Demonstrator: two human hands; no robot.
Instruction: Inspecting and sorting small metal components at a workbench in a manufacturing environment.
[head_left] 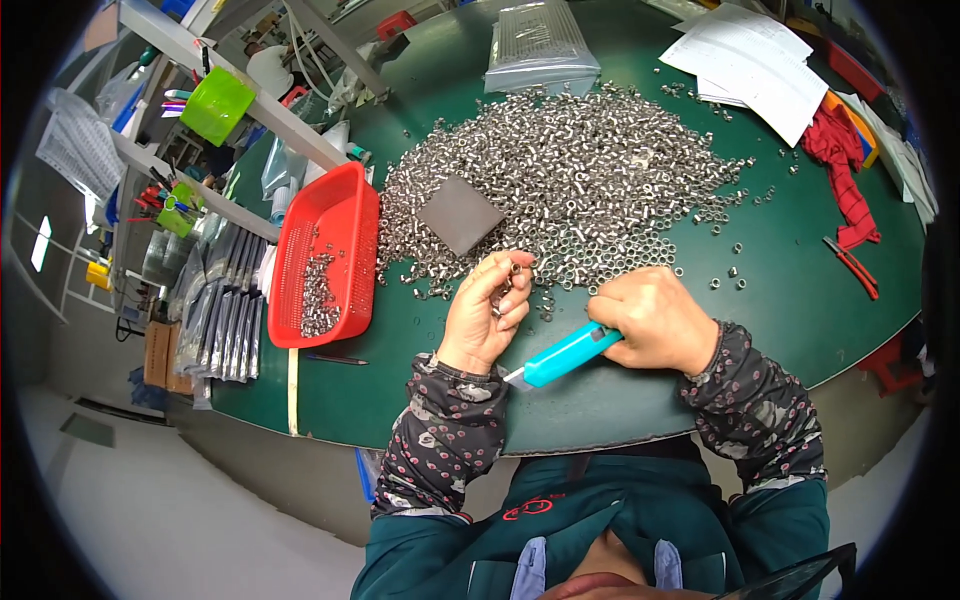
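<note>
My left hand (488, 312) is curled, palm up, around a few small metal rings (515, 268), one of them pinched at the fingertips. In my right hand (650, 318) is a teal utility knife (572, 354). Its blade points left and down, close to my left wrist. Just beyond both hands spreads a large pile of shiny small metal rings (570, 170), with several lying flat and side by side at its near edge. A dark square block (461, 215) rests on the pile, up and left of my left hand.
On the green table (780, 330), a red plastic basket (365, 250) at left holds some rings. A pencil (337, 359) lies below it. A clear bag (540, 45) is at the back, papers (745, 60) at far right. Red cloth (838, 160) and red-handled pliers (852, 268) lie right.
</note>
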